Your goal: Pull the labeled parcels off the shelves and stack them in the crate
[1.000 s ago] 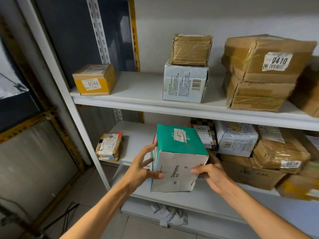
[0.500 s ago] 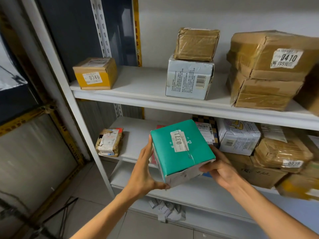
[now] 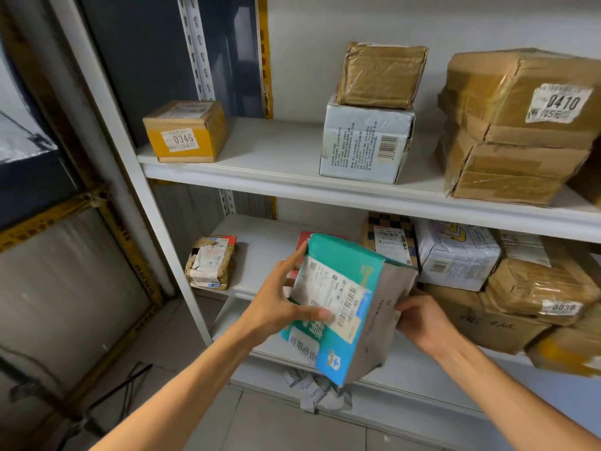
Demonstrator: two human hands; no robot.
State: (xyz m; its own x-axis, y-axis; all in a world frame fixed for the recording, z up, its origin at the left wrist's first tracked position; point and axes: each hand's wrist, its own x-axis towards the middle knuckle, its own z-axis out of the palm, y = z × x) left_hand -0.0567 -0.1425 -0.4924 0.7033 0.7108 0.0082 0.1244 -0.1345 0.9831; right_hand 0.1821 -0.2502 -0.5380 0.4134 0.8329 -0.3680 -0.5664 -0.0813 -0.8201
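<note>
Teal-and-white cardboard parcel (image 3: 344, 304) held tilted in both hands, just in front of the white lower shelf (image 3: 260, 252).
Our left hand (image 3: 276, 307) grips it with the thumb pressed across the label face and the forefinger stretched along the top edge. Our right hand (image 3: 422, 320) curls its fingers round the grey side, tips hidden. We judge the box light, with soft dented walls and a slick skin. It is best clamped on opposite faces near the corners. Crate not in view.
</note>
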